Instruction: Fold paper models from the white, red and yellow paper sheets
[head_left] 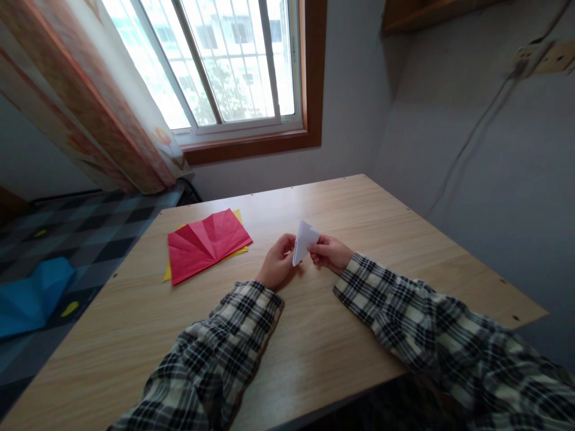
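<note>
A small piece of folded white paper [303, 240], roughly triangular with layered edges, is held upright just above the table between my two hands. My right hand [330, 252] pinches its right side, thumb in front. At its left edge, my left hand [279, 258] has curled fingers against the paper, partly hidden behind it. To the left lies a creased red sheet of paper [209, 242], its folds fanning out, on top of yellow paper [167, 274] that shows only at the edges.
The hands are over a light wooden table [341, 203] with dark screw holes near its edges. Blue folded paper [36, 293] lies on a checked surface [103, 230] at the left. A window [224, 66], a curtain [103, 90] and a wall socket with a cable [523, 63] are beyond.
</note>
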`<state>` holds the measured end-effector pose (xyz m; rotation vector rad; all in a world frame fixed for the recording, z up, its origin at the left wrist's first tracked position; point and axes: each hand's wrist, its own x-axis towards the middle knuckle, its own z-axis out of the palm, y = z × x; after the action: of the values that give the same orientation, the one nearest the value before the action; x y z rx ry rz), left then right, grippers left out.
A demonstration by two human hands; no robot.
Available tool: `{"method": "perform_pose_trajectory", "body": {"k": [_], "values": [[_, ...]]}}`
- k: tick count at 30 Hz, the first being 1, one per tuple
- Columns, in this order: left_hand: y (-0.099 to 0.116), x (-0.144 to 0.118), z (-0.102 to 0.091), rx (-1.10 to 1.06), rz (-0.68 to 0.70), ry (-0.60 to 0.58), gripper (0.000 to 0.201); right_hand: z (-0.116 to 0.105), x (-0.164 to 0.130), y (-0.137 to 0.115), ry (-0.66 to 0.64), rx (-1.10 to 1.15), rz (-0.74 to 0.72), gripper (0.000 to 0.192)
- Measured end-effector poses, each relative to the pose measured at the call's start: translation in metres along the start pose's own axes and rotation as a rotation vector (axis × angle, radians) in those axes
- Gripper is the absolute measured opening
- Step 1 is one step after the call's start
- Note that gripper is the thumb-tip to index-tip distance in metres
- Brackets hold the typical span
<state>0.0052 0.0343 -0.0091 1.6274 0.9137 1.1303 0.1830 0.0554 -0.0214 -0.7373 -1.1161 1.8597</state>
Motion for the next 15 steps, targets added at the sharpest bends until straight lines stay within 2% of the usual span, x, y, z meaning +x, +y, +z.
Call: {"method": "perform_pose_trajectory", "body": {"k": [3, 9, 15], "values": [[-0.0007, 0.0001, -0.0016, -0.014, 0.013, -0.053, 0.027, 0.0015, 0.0005, 0.0003, 0.063, 0.025, -0.054, 0.047], [0.0051, -0.0009, 0.0004, -0.015, 0.044, -0.137, 0.050, 0.0073, -0.0011, -0.0007, 0.130, 0.020, -0.123, 0.044], [-0.0011, 0.0014, 0.0010, 0.013, 0.002, -0.014, 0.042, 0.0076, 0.0001, 0.0041, 0.164, -0.056, -0.152, 0.045]]}}
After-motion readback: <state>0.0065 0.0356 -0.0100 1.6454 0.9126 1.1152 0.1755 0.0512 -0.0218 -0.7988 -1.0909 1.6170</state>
